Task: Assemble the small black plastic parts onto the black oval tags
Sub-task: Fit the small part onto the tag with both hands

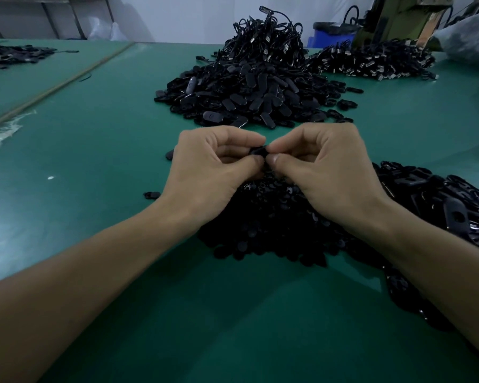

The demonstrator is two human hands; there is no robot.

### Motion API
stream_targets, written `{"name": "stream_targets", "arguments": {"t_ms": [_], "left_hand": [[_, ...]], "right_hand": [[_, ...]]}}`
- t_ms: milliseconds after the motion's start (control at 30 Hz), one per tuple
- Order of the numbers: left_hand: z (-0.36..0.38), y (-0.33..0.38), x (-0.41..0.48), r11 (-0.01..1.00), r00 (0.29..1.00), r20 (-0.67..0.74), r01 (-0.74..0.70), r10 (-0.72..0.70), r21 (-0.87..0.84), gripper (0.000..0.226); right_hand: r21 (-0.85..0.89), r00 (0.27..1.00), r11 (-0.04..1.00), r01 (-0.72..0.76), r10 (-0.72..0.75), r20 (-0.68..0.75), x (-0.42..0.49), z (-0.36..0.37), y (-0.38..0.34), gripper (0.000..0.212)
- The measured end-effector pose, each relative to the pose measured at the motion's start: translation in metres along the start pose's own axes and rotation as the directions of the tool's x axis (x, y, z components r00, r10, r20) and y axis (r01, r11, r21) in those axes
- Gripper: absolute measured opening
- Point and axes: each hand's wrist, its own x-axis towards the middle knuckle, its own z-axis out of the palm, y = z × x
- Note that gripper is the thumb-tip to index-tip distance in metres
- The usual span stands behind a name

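Pinched between the thumbs and curled fingers of the left hand (213,164) and the right hand (327,167), a small black piece (258,151) was held at the centre of the view, just above a heap of small black parts (260,217) on the green table (94,150). Whether the piece was a tag, a part or both joined could not be told.

At the far left edge lay a low scatter of black items (9,56), and a pale seam strip (58,87) ran diagonally across the tabletop. Two loose black pieces sat just left of the left hand, one near the wrist (152,194) and one by the knuckles (169,154).

Beyond the hands rose a mound of black oval tags (241,98), with a taller heap of black cables (268,37) behind it.

Right of the right hand, a second heap of larger black tags (454,205) spread toward the frame's edge and passed under the right forearm. At the back right were a flatter spread of cables (371,62), a blue bin (332,37), an olive-green machine (398,17) and a clear plastic bag (470,40).
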Motion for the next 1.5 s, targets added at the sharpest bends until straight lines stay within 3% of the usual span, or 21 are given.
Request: {"name": "stream_targets", "arguments": {"t_ms": [267,567,733,1500], "left_hand": [[-0.003,-0.003,0.002,0.999,1.0,-0.014,-0.008,0.007,-0.039,0.014],[-0.012,-0.003,0.006,0.997,0.997,0.082,0.021,-0.016,-0.068,0.025],[-0.012,-0.004,0.006,0.996,0.995,0.1,0.025,-0.017,-0.084,0.026],[-0.016,-0.007,0.011,0.999,0.995,0.095,-0.033,0.03,0.023,0.022]], "right_hand": [[-0.095,0.995,0.991,0.095,-0.093,0.022,-0.002,0.002,-0.002,0.017],[0.107,0.993,0.991,-0.078,0.067,0.099,0.004,-0.003,0.002,0.013],[0.127,0.991,0.987,-0.094,0.081,0.103,0.005,-0.008,0.003,0.009],[-0.046,0.995,0.999,-0.026,0.03,0.092,0.003,-0.005,-0.002,0.005]]}}
